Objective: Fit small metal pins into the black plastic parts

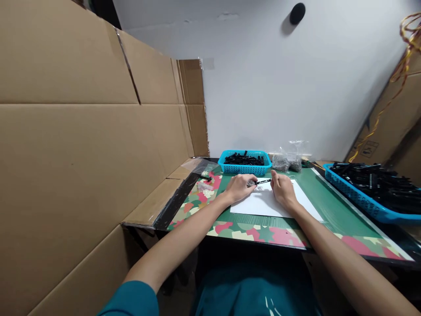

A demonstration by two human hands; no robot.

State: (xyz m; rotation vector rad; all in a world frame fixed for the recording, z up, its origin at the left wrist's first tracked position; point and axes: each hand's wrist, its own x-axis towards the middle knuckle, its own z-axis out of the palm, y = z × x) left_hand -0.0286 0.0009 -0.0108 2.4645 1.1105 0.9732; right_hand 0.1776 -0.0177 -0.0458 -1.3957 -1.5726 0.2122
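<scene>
Both hands are over a white sheet of paper [253,206] on the table. Between them is a thin black strip-like part [264,181] with small light marks along it. My left hand [241,188] is closed at the strip's left end, fingertips bent in. My right hand [283,188] is closed round its right end, with the thumb up. Small shiny metal pieces [259,188] lie on the paper by my left fingertips, too small to name. The palms and the inner fingers are hidden.
A blue basket [245,169] of black parts stands behind my hands; another blue basket [358,193] is piled high at right. Clear plastic bags [287,163] of small pieces sit at the back. A cardboard wall [98,153] borders the left. A small black part [206,178] lies left.
</scene>
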